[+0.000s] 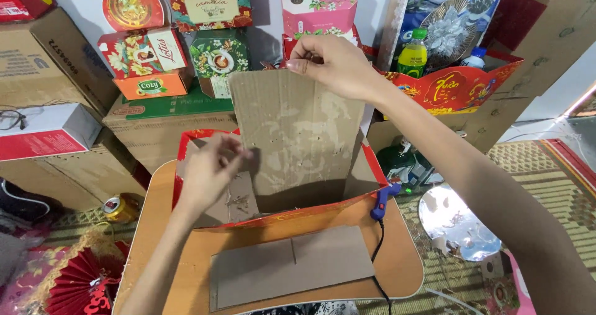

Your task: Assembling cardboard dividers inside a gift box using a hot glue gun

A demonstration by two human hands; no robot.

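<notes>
Against the back wall stood stacked gift boxes: a round red-and-gold tin (132, 4), a red rectangular box (143, 51) above an orange one (151, 86), a green floral box (218, 57), and a pink hexagonal box (318, 5). The right hand (332, 63) pinched the top edge of a cardboard panel (298, 135), upright, its long axis vertical, lower end inside the red open box (276, 219) on the table (397, 271). The left hand (211, 169), fingers curled, touched the panel's left edge
</notes>
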